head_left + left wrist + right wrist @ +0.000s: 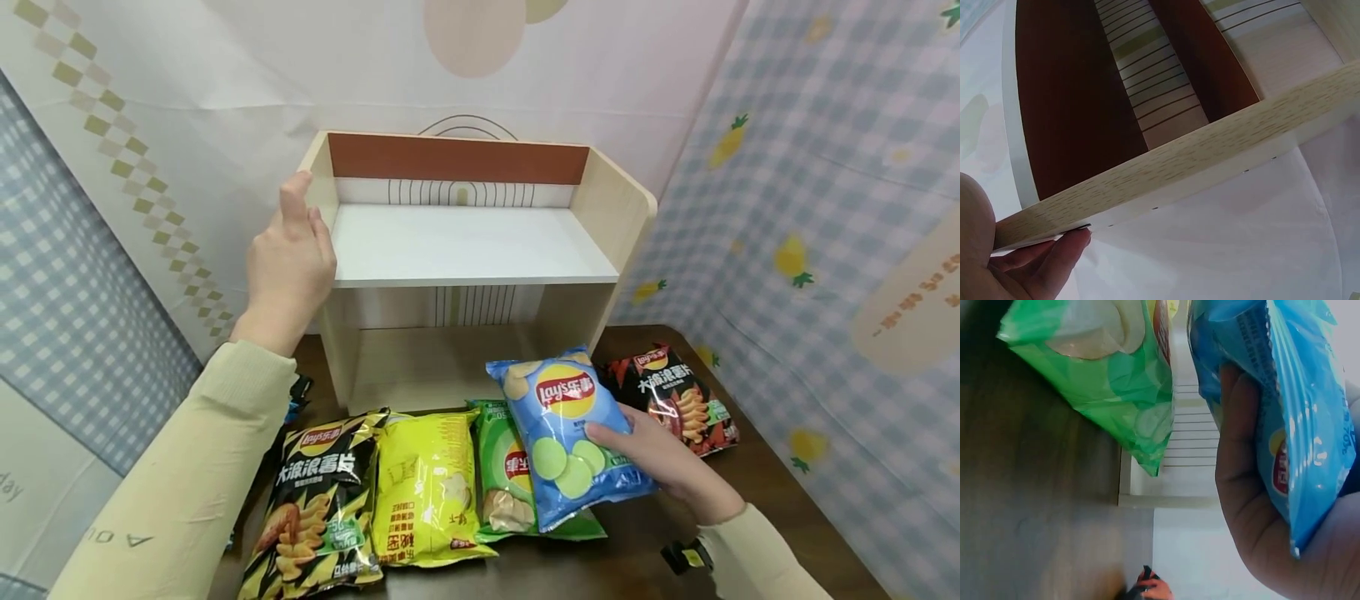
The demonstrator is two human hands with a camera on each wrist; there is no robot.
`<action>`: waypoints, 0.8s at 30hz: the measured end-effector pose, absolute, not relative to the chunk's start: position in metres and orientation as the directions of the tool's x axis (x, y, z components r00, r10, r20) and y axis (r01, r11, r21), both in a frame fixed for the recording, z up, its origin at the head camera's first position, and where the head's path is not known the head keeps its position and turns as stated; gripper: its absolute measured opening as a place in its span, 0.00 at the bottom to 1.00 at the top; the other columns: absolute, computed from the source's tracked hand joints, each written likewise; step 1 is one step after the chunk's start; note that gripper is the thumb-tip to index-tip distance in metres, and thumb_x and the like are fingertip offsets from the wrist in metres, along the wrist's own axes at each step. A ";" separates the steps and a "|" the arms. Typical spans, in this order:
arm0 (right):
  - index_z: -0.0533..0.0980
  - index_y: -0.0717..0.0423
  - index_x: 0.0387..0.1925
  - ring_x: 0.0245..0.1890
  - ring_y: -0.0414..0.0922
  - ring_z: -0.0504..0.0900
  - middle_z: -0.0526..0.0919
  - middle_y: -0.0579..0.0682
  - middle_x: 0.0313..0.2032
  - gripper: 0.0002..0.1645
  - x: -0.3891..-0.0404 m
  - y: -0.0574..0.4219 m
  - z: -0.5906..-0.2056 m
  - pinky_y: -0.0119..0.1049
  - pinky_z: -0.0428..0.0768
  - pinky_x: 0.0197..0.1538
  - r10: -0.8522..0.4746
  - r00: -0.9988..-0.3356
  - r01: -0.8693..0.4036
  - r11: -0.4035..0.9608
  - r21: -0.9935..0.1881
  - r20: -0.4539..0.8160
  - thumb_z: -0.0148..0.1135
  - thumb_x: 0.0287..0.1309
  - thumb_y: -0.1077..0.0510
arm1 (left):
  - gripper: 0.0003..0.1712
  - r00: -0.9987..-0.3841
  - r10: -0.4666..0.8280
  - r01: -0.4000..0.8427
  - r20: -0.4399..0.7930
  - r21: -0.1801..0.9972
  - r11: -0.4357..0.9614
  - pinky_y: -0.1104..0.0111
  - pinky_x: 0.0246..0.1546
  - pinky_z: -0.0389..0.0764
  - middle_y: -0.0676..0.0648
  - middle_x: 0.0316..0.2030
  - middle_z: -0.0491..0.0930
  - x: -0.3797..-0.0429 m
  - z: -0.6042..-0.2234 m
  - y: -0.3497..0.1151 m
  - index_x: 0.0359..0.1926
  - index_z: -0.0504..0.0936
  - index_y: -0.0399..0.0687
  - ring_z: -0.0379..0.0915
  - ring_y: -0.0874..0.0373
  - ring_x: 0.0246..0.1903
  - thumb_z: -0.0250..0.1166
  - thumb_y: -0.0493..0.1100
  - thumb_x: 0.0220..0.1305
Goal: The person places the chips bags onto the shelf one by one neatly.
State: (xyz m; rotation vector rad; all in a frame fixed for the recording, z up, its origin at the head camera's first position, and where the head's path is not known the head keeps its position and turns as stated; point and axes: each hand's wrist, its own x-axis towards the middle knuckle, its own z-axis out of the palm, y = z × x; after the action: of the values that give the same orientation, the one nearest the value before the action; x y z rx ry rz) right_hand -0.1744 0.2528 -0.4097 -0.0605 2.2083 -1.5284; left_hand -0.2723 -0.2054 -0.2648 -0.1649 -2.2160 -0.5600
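Observation:
My right hand [660, 446] grips a blue Lay's chip bag [562, 417] by its lower right side, thumb on the front. In the right wrist view the fingers [1238, 444] curl behind the bag. The bag is held in front of the shelf's lower right opening and overlaps a green chip bag [498, 483]. My left hand [288, 258] holds the left side panel of a small two-tier wooden shelf [472, 242]. In the left wrist view, the thumb side lies on one face of the panel and fingertips [1066, 256] on the other.
A black-and-gold chip bag [322, 508] and a yellow one [427, 492] lie in front of the shelf on the dark wooden table [630, 550]. A black-and-red chip bag [678, 400] lies right of the shelf. Patterned cloth [810, 183] hangs around the table.

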 end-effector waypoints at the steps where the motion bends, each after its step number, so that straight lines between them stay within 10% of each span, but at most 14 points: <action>1: 0.61 0.58 0.66 0.37 0.58 0.84 0.82 0.61 0.41 0.37 -0.179 0.250 -0.411 0.50 0.82 0.37 -0.279 -0.903 0.204 0.393 -0.897 -0.327 0.59 0.65 0.42 | 0.20 -0.652 -0.070 0.298 0.755 0.340 0.892 0.44 0.20 0.69 0.25 0.43 0.77 -0.272 -0.265 -0.206 0.65 0.52 0.54 0.70 0.30 0.19 0.36 0.47 0.76; 24: 0.59 0.60 0.66 0.46 0.51 0.80 0.75 0.60 0.51 0.48 -0.271 0.167 -0.427 0.46 0.80 0.46 -0.057 -0.991 0.081 0.439 -0.895 -0.118 0.61 0.58 0.33 | 0.20 -0.649 -0.082 0.283 0.757 0.340 0.897 0.45 0.20 0.69 0.27 0.41 0.77 -0.274 -0.266 -0.204 0.65 0.52 0.54 0.69 0.31 0.18 0.35 0.48 0.76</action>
State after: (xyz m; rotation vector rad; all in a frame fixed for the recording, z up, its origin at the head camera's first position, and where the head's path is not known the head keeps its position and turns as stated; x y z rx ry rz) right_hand -0.2713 0.1668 -0.4275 0.0216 2.5519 -1.5978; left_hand -0.2739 -0.2044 -0.2657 -0.1432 -2.2126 -0.5530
